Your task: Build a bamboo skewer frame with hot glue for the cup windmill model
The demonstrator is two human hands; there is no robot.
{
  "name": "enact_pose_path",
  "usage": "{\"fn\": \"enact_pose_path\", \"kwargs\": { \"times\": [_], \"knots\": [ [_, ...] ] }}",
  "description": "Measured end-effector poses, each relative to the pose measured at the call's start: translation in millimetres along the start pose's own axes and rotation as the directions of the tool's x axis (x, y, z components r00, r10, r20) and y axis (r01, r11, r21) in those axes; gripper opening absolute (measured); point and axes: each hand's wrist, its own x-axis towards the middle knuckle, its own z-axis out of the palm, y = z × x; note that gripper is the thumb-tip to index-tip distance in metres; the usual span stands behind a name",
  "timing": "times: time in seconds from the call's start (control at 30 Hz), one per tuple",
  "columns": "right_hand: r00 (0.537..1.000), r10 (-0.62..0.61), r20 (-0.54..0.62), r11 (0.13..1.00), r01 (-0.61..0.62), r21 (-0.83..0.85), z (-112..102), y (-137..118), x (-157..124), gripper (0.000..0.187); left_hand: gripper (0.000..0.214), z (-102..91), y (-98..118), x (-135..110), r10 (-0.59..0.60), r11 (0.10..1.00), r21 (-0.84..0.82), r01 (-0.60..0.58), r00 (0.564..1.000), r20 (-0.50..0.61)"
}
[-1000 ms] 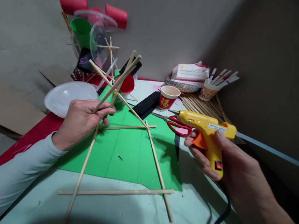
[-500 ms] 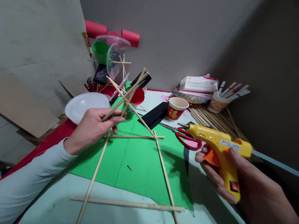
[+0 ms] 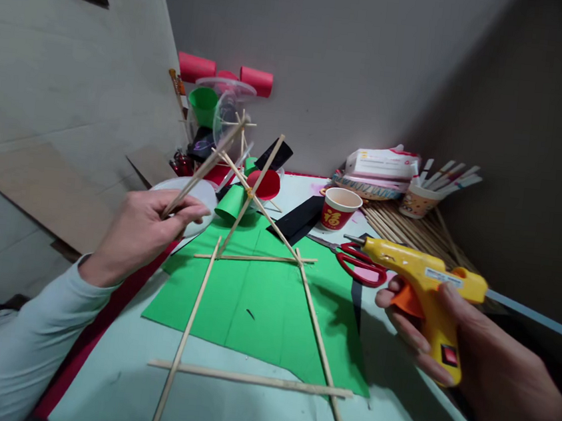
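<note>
Left hand: clamped on a loose wooden stick between thumb and fingers. The stick slopes up and away from the hand; its upper end is blurred. The hand is raised toward the left edge of the counter, in front of a translucent plastic lid.

Right hand: clamped around the handle of a yellow glue gun, with fingers at the orange trigger. The nozzle points left across the counter. A glue stick protrudes from the rear of the gun. The hand is at the right side of the counter.

Stick frame: located mid-counter, between the hands. Two long sticks run toward the near edge. One crosspiece spans them near that edge; a second lies across their far ends, above a green sheet. Beyond it, two sloping sticks cross at a joint with a yellowish patch. Whether every crossing is fastened cannot be told.

Surrounding items: red-handled scissors lie near the right edge of the green sheet. Folded black paper and a red paper cup are behind the scissors. Toward the far right corner are a pile of sticks, a cup of markers and a basket bearing a white package. A green paper tube lies beyond the green sheet.
</note>
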Motion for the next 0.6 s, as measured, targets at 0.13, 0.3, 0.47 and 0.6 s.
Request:
{"fn": "enact_pose_path", "kwargs": {
  "times": [0.13, 0.3, 0.47, 0.6],
  "knots": [
    [0.998, -0.062, 0.012, 0.996, 0.062, -0.057, 3, 0, 0, 0.034, 0.025, -8.9, -30, -8, 0.077, 0.976, 0.17, -0.139, 0.941, 0.331],
    [0.995, -0.086, 0.041, 0.994, 0.089, -0.07, 4, 0, -1, 0.032, 0.024, -1.2, -49, -15, 0.084, 0.963, 0.18, -0.2, 0.859, 0.505],
    [0.994, -0.111, 0.017, 0.987, 0.112, -0.111, 5, -1, -2, 0.031, 0.023, 11.1, -50, -16, 0.08, 0.962, 0.189, -0.196, 0.866, 0.494],
    [0.989, -0.141, 0.043, 0.977, 0.146, -0.155, 9, -1, -5, 0.033, 0.022, 19.3, -47, -15, 0.078, 0.968, 0.178, -0.176, 0.888, 0.453]
  ]
}}
